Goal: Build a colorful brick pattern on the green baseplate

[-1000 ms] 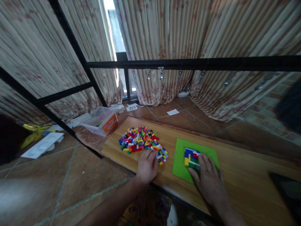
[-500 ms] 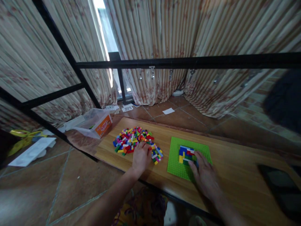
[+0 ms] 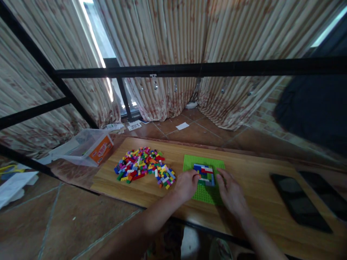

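Observation:
A green studded baseplate (image 3: pixel 207 195) lies on the wooden table, carrying a low, flat block of toy bricks (image 3: pixel 207 170) in blue, red, white, green and light blue. My left hand (image 3: pixel 187 185) is closed in a pinch at the left side of that block and covers its lower left corner. Whatever sits between those fingertips is too small and hidden to name. At the right edge of the plate, my right hand (image 3: pixel 231 189) has its thumb and fingers apart, beside the block, holding nothing that I can see. Left of the plate spreads a loose pile of mixed toy bricks (image 3: pixel 143 162).
A clear plastic box (image 3: pixel 81 148) with an orange label stands off the table's left end. Two dark flat devices, one a black slab (image 3: pixel 299 204) and one a second slab (image 3: pixel 324 191), lie at the right. A black metal rail (image 3: pixel 173 69) runs behind the table (image 3: pixel 252 180), before curtains.
My left hand has gone from the brick pile to the brick block on the baseplate. My right hand has drawn back slightly to the block's right side. The view has swung right.

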Available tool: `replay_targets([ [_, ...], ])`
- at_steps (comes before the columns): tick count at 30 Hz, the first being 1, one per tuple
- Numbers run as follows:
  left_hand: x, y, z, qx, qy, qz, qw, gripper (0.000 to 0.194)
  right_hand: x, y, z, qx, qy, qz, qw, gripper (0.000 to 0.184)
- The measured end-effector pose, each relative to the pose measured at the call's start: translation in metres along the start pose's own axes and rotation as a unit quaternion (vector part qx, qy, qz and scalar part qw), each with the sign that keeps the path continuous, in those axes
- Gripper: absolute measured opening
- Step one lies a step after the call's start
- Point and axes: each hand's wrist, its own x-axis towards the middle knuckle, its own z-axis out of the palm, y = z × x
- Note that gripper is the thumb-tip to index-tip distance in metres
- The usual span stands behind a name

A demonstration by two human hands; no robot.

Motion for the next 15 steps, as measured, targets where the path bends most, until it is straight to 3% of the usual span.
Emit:
replay_targets([
  [8,0.037,0.022,0.006,0.104,-0.091,0.01,0.99,0.028,0.004,0.003,-0.004,0.014,0.007,-0.003,1.0,0.043],
  [11,0.042,0.022,0.007,0.099,-0.08,-0.016,0.992,0.025,0.005,0.005,-0.002,0.023,0.008,-0.001,1.0,0.04],
  [15,0.042,0.018,0.012,0.062,-0.023,-0.069,0.995,0.021,0.007,0.005,0.0,0.03,0.006,0.012,0.999,0.038],
])
